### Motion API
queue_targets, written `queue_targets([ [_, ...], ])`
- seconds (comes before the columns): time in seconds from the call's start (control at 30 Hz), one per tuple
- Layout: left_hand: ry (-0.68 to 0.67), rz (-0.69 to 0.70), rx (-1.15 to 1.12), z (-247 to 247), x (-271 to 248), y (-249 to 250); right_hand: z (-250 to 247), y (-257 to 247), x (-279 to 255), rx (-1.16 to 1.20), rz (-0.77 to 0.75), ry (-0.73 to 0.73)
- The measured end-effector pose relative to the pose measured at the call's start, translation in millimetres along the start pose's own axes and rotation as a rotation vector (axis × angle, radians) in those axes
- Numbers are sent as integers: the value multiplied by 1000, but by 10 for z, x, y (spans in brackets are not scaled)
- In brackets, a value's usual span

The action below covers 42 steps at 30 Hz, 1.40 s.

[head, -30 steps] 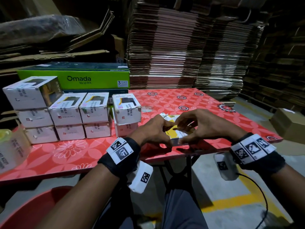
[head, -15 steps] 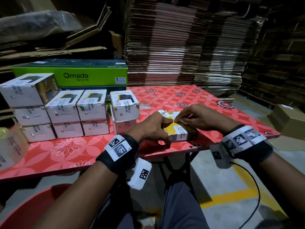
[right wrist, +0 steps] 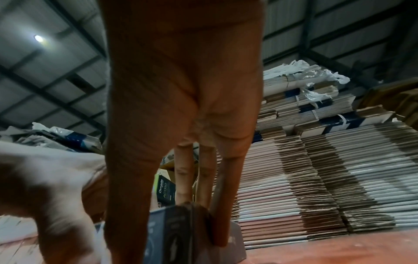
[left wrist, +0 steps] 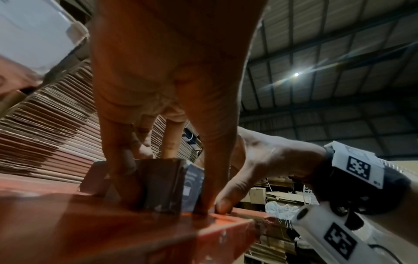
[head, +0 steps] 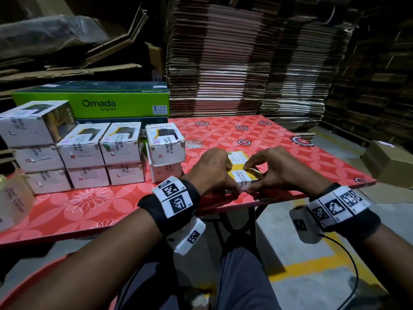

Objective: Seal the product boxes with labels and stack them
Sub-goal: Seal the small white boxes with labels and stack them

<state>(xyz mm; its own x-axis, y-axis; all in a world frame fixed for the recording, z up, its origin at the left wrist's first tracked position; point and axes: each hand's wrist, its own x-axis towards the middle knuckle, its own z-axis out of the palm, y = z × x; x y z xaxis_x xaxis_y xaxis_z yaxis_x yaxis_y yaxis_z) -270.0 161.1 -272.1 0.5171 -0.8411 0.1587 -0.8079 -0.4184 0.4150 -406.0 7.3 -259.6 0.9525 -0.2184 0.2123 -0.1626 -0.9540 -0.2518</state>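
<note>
Both hands, left hand [head: 212, 168] and right hand [head: 271, 170], grip the yellow box [head: 242, 173] at the table [head: 245, 133] edge, pressing its seal label [head: 242, 179]; uneven pressure might wrinkle it, or nudge the box off

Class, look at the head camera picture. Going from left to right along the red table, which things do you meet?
Three-high stack of white boxes → two-high stacks of sealed boxes → lone two-box stack → left hand → yellow box being labelled → right hand.
</note>
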Motion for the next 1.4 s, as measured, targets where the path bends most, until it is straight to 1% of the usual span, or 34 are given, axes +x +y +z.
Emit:
queue_targets([
  [0.07,-36,13,41,-59,-1,26,-32,45,-22,-12,-11,-32],
  [0.13,-55,53,98,-84,-5,1,-75,83,-40,45,-37,-63],
  [0.23,-90,144,53,-82,-60,-119,-120,90,-72,110,-57,-74],
  [0.27,-98,181,33,-84,-99,-142,-106,83,-83,87,-68,-75],
  [0.33,-125,213,30,-73,-146,-164,-31,68,-105,35,-97,-52],
  [0.4,-110,214,29,-66,-153,-155,48,65,-108,15,-100,-11],
  [0.53,-58,167,63,-14,-122,-109,97,76,-59,-52,-62,37],
  [0.7,6,81,54,26,-93,-88,119,79,-51,-130,-44,-12],
  [0.8,19,69,44,8,-94,-48,58,95,-52,-75,-2,-34],
  [0.9,53,77,43,6,-91,-48,50,16,-49,-91,13,-20],
  [1.0,37,92,65,-17,-102,-57,66,-47,-67,-102,-1,18],
  [1.07,13,97,52,-47,-108,-65,41,-47,-82,-85,18,17],
  [1.13,0,107,35,-76,-120,-65,15,-45,-104,-73,-3,19],
  [1.23,2,119,66,-75,-137,-59,-9,-38,-119,-88,-48,-36],
  [1.33,11,125,68,-43,-131,-63,-71,-32,-89,-43,0,-60],
  [1.4,14,123,65,-34,-122,-78,-62,-34,-70,-23,4,-69],
])
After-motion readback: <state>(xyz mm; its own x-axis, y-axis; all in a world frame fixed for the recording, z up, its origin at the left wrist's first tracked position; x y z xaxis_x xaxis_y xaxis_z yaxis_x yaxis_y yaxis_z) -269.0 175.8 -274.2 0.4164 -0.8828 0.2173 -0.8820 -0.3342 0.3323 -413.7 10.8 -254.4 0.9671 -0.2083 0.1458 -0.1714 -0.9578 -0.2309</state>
